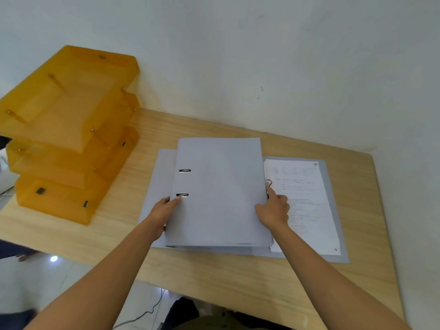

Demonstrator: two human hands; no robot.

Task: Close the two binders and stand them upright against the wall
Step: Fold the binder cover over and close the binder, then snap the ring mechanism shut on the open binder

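A closed grey binder (219,191) lies flat in the middle of the wooden desk, two metal slots near its left edge. My left hand (162,210) grips its left edge by the lower slot. My right hand (273,210) grips its right edge, thumb on the cover. Beneath it lies a second grey binder (333,210), open, with a printed sheet (307,198) in its right half and a metal ring showing beside my right hand. Its left cover sticks out under the closed binder.
A stack of three orange translucent letter trays (66,129) stands at the left of the desk (214,277), touching the white wall (262,63). The wall runs behind and along the right side. The floor with cables shows below the desk's front edge.
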